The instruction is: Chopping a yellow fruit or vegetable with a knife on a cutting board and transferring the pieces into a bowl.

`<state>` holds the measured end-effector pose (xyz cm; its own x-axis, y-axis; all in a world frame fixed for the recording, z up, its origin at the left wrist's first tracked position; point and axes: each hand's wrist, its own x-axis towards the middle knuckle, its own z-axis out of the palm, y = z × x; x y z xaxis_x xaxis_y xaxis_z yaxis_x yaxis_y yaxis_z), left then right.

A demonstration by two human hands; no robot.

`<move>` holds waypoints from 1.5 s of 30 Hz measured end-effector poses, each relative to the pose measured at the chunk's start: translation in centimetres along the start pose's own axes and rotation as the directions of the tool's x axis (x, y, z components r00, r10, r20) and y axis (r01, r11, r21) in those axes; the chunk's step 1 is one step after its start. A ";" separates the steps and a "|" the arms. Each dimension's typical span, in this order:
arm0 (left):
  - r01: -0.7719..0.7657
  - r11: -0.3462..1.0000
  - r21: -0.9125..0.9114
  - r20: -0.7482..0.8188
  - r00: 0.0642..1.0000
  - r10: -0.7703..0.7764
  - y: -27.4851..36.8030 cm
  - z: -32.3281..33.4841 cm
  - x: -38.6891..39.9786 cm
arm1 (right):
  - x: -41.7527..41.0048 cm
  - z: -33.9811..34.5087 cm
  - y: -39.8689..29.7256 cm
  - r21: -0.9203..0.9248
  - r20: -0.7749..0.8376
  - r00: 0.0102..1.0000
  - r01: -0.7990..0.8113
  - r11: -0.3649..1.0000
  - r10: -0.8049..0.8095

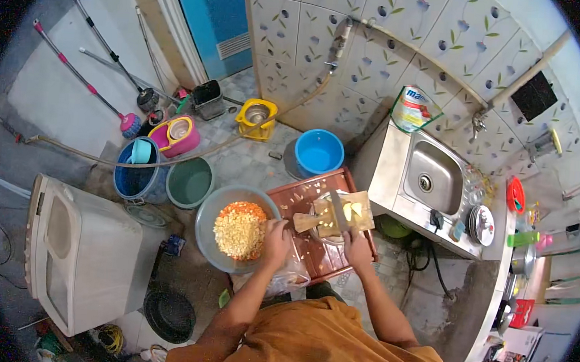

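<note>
My right hand (357, 249) grips the handle of a wide-bladed knife (338, 209), its blade lying across a wooden cutting board (365, 201). Pale yellow pieces (352, 209) lie on the board beside the blade. The board, with its handle to the left, rests over a round pale dish (327, 239) on a reddish-brown tray table (310, 258). My left hand (276, 243) straddles the right rim of a large translucent plastic bowl (207, 210), fingers curled over the edge. Inside the bowl, chopped pale yellow pieces (238, 230) are heaped over chopped orange ones (240, 209).
A blue basin (319, 150) stands beyond the table. On the right is a counter with a steel sink (434, 176) and stacked plates (481, 224). Buckets (189, 184) and a washing machine (93, 253) stand left. A hose (211, 150) crosses above the floor.
</note>
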<state>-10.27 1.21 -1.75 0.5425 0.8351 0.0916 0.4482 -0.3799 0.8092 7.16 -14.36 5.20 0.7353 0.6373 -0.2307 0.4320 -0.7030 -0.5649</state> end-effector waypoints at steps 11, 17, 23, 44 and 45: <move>-0.083 0.996 0.032 0.184 0.980 0.076 4.6 6.0 2.0 | 3.1 -3.0 4.5 -0.238 0.163 0.986 0.054 0.970 -0.015; -0.188 0.968 0.164 0.057 0.982 0.182 4.6 7.0 2.0 | 3.0 -3.4 6.2 -0.218 0.201 0.975 0.141 0.966 -0.098; -0.235 0.961 0.148 0.071 0.971 0.226 5.4 8.3 1.4 | 4.6 -4.3 5.1 -0.233 0.184 0.979 0.135 0.963 -0.093; -0.145 0.961 0.236 0.027 0.989 0.142 6.4 10.1 0.4 | 2.2 -2.3 9.9 -0.014 0.198 0.946 0.264 0.964 -0.256; -0.133 0.965 0.227 0.012 0.991 0.134 6.6 10.1 0.3 | 1.5 -2.0 9.8 0.015 0.216 0.952 0.219 0.976 -0.217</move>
<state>0.06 -5.09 -2.24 0.6061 0.7718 0.1921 0.5212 -0.5679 0.6371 13.55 -20.91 0.91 0.4935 0.8273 -0.2684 0.5746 -0.5418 -0.6134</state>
